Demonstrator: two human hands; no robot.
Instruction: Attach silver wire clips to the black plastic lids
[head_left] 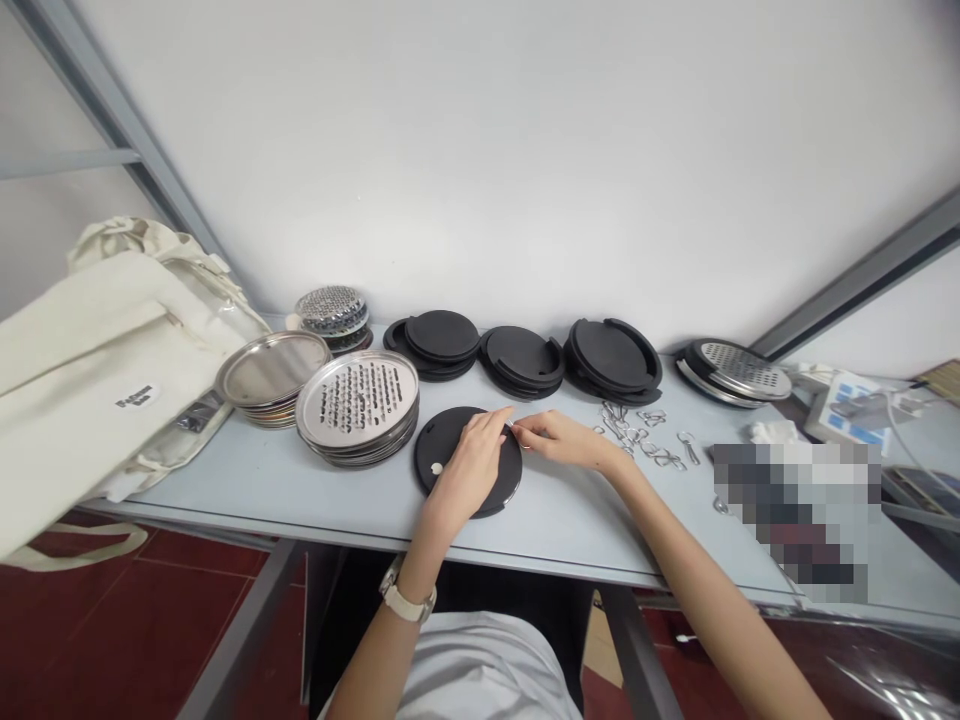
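Observation:
A black round disc (427, 445) lies on the table in front of me, with a small white spot near its left side and a shiny metal rim at its lower right. My left hand (472, 455) is laid across its top and holds it down, fingers reaching toward the far right edge. At that edge my right hand (551, 438) is closed in a pinch on a small metal clip (511, 424), partly hidden by the fingers. Right of this hand, several loose wire clips (637, 440) are scattered.
Left stand a stack of metal grater plates (358, 400), plain metal discs (274, 370) and a smaller grater stack (332, 308). Black round holders (523, 358) line the wall. Another grater stack (731, 372) is far right. A cream bag (112, 370) hangs over the left end; a power strip (851, 408) lies right.

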